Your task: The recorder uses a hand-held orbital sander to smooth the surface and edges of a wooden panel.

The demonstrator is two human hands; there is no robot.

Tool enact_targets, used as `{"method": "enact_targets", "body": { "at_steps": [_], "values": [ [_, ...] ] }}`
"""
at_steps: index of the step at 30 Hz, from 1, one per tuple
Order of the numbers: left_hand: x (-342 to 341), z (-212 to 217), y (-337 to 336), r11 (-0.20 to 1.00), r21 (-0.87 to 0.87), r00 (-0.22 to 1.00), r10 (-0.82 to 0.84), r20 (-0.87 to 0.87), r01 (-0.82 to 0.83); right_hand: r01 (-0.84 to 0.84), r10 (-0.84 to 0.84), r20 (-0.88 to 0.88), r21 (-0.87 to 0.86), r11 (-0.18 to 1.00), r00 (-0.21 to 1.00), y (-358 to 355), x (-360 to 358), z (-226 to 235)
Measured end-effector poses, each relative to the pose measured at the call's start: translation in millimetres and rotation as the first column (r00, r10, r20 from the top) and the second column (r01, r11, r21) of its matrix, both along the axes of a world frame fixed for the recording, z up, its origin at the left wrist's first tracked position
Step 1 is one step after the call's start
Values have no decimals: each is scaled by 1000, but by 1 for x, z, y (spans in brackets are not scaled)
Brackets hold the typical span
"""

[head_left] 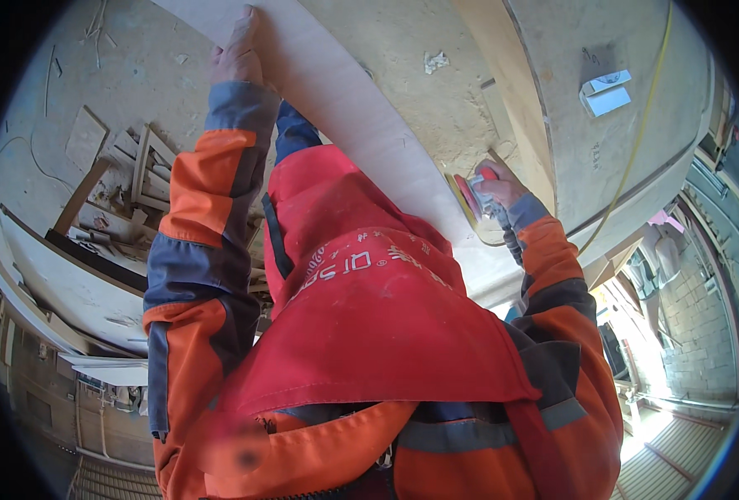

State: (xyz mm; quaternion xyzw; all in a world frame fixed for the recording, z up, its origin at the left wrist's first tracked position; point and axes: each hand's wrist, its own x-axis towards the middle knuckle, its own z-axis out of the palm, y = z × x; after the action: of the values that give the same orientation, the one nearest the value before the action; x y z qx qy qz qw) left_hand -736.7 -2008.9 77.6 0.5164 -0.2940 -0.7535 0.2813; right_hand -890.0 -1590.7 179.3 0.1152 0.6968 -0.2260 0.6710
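A long, pale curved board (pixel 369 125) runs from the top left down past my red apron toward the right. My left hand (pixel 238 57) rests on its far left part with the fingers stretched out along it. On the right, my right hand (pixel 503 187) is wrapped round a power sander (pixel 476 198) with a red and yellow pad. The sander stands tilted at the board's right edge, its pad turned toward the board. A dark hose or cord leads back from it beside my sleeve. The underside of the pad is hidden.
To the right lies a large panel (pixel 611 158) with a small white box (pixel 607 93) and a yellow hose (pixel 644 117) on it. Wooden frames and offcuts (pixel 148 167) clutter the left floor. A crumpled white scrap (pixel 436 62) lies beyond the board.
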Motion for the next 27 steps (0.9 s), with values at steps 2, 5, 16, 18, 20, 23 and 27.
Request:
{"method": "enact_targets", "body": {
  "at_steps": [2, 5, 16, 18, 20, 23, 27],
  "values": [
    [-13, 15, 8, 998, -59, 998, 19, 59, -16, -148, 142, -82, -84, 985, 987, 27, -1, -15],
    [-12, 9, 4, 999, -46, 999, 27, 37, -25, -100, 99, 13, 13, 995, 995, 55, -1, -20],
    [-12, 7, 4, 996, -39, 997, 82, -14, -82, -99, 100, -32, 30, 995, 994, 30, 2, -1],
    [-13, 7, 7, 993, -59, 994, 105, -8, -105, -62, 61, 31, 56, 996, 998, 35, 1, -2],
    [-14, 8, 5, 995, -21, 995, 101, -14, -101, -35, 35, 8, 45, 998, 999, 16, -2, 1],
    [-15, 13, 2, 994, 50, 995, 95, -32, -93, 17, -16, -41, 14, 1000, 999, -5, -4, 5],
    [-15, 19, 13, 994, -80, 996, 82, 17, -80, -93, 93, -24, 5, 996, 995, 23, 4, -2]
  ]
}}
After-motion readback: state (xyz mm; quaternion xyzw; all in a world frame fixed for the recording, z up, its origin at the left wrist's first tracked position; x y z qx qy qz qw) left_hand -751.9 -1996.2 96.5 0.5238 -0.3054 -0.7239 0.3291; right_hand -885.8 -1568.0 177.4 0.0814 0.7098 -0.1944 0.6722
